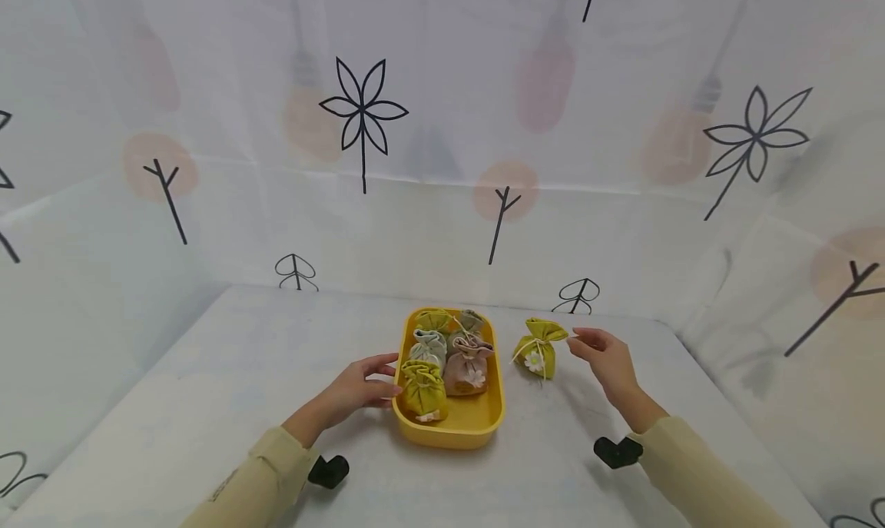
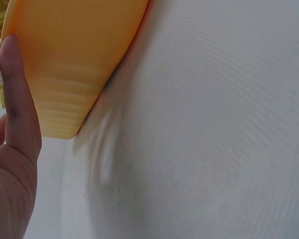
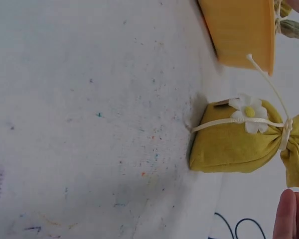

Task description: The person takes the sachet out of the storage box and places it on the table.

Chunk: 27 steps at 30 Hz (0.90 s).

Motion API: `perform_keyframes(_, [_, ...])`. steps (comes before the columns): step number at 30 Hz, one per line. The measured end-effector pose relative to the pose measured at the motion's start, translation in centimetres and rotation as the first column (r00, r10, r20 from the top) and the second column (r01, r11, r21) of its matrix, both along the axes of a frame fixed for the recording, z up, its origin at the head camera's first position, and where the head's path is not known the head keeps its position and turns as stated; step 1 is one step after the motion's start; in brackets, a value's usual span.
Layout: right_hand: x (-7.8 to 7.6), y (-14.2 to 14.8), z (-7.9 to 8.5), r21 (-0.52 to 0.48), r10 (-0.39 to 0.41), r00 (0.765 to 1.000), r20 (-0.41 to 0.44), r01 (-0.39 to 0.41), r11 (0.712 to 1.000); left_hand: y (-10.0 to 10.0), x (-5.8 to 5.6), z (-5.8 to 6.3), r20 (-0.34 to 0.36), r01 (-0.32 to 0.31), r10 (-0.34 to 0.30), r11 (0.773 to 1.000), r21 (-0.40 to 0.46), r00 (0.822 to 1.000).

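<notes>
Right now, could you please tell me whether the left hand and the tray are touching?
Touching: the left wrist view shows the left hand with one of its fingers against the tray.

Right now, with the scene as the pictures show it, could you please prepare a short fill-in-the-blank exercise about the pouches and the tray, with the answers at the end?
1. Inside the tray, ____ pouches are visible.
2. In the head view, a lone green pouch stands to the tray's ____.
3. The white flower on that pouch has a ____ centre.
4. The person's ____ grip touches the tray.

Missing words: five; right; yellow; left.
</notes>
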State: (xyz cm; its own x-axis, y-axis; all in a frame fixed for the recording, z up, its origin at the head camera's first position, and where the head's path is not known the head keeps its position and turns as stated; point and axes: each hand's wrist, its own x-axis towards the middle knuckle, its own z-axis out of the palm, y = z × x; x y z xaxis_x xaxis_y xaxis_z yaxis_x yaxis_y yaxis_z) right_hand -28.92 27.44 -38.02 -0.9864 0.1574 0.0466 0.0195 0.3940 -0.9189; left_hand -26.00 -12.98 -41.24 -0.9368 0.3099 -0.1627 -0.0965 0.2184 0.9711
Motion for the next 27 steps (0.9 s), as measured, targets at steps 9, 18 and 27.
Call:
perform_keyframes(9, [-0.3, 1.6, -2.2, -0.025, 0.002, 1.0, 0.003, -0.002, 1.0, 0.0, -0.2, -0.2, 0.0, -0.007, 0.007, 1.0, -0.014, 1.0])
perform_keyframes(18, [0.7, 0.1, -1.5, -0.032, 0.069, 0.998, 0.002, -0.069, 0.997, -0.1, -0.3, -0.5, 0.001, 0.007, -0.007, 1.0, -0.012, 1.0])
perform_keyframes(27, [1.8, -2.8, 0.4, -0.039, 0.078, 0.997, 0.018, -0.077, 0.996, 0.1, -0.1, -0.2, 0.003, -0.009, 0.009, 1.0, -0.017, 1.0])
